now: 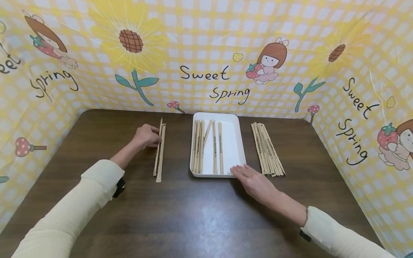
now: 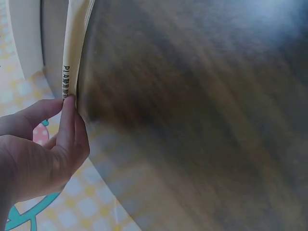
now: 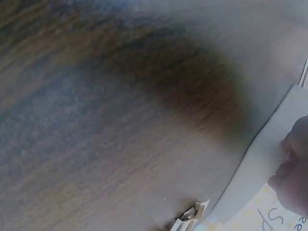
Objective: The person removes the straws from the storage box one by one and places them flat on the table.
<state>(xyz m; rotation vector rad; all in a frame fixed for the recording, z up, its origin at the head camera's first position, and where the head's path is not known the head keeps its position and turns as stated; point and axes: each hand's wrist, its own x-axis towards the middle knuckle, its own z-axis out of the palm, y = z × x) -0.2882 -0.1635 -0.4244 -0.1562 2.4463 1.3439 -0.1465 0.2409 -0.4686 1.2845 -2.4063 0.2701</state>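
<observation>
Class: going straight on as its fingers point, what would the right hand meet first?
The white rectangular tray, which the right hand appears to touch; then, probably, its rightmost slim tan paper-wrapped stick.

Tan black-printed packets (image 2: 74, 43), white tray (image 1: 231, 143), yellow-and-white checked cloth (image 1: 206, 32)

Dark wooden table (image 1: 200, 218), yellow checked floral backdrop (image 1: 206, 32)

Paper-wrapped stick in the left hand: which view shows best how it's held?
The left wrist view: up close, the left hand visibly pinches the printed stick, though neither end shows. The head view shows both ends, but the pinch small. The right wrist view misses it.
</observation>
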